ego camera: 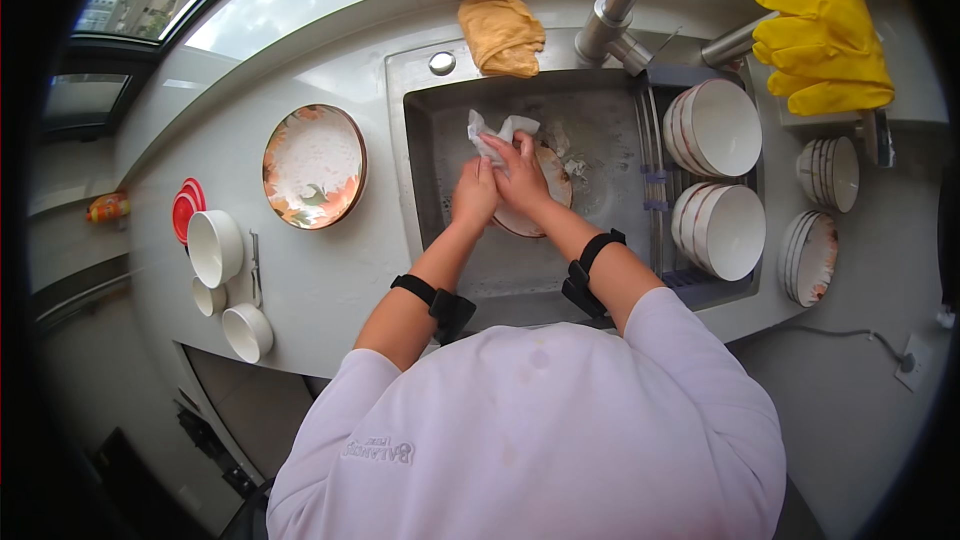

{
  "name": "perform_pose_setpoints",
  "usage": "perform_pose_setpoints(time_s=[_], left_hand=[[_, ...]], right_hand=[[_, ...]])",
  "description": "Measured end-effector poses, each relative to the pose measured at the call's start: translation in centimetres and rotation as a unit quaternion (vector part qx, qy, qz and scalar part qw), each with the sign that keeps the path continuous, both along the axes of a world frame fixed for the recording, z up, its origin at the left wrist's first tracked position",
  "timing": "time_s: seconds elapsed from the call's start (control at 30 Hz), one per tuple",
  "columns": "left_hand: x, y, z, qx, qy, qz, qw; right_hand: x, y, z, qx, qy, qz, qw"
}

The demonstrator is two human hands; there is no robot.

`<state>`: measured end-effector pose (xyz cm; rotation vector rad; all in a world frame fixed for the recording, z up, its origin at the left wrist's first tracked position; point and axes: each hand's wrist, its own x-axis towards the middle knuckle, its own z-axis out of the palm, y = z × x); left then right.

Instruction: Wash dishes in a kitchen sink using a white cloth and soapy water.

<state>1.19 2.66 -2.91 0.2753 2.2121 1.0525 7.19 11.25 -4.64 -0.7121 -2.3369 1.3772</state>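
Observation:
Over the stainless steel sink, my left hand and my right hand meet around a crumpled white tissue or thin cloth. My right fingers close on it; my left fingers touch its lower part. Below my hands a plate with a floral rim lies in the sink, partly covered by them. White crumpled scraps sit at the plate's upper right edge. A larger floral plate or stack of plates rests on the counter to the left.
Stacked bowls stand in a rack at the sink's right. Beyond are small bowls and floral dishes. A faucet, orange cloth and yellow rubber gloves are at the back. White bowls and red lids stand far left.

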Motion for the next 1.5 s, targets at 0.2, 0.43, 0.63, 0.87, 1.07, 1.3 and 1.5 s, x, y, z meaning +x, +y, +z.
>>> perform_pose_setpoints(time_s=[0.2,0.43,0.63,0.87,1.07,1.3,1.5], left_hand=[[0.7,1.0,1.2,0.051,0.053,0.068,0.995],[0.0,2.3,1.4,0.018,0.117,0.095,0.988],[-1.5,1.3,0.7,-0.036,0.114,0.098,0.988],[-1.6,0.9,0.7,-0.082,0.117,0.114,0.983],[-0.9,1.1,2.4,-0.092,0.102,0.088,0.987],[0.8,0.8,1.9,-0.103,0.122,0.019,0.987],[0.5,1.1,2.2,-0.122,0.12,-0.034,0.985]], right_hand=[[1.4,4.4,-0.8,0.286,-0.193,-0.093,0.934],[2.5,1.5,-1.4,-0.059,-0.301,-0.269,0.913],[3.2,1.0,1.4,-0.443,-0.256,-0.195,0.837],[5.0,3.1,-2.4,0.128,-0.269,-0.172,0.939],[5.7,5.3,-1.9,0.165,-0.417,-0.002,0.894],[1.7,1.6,-6.5,-0.152,-0.29,-0.413,0.85],[-0.8,-1.1,-5.1,-0.117,-0.212,-0.363,0.9]])
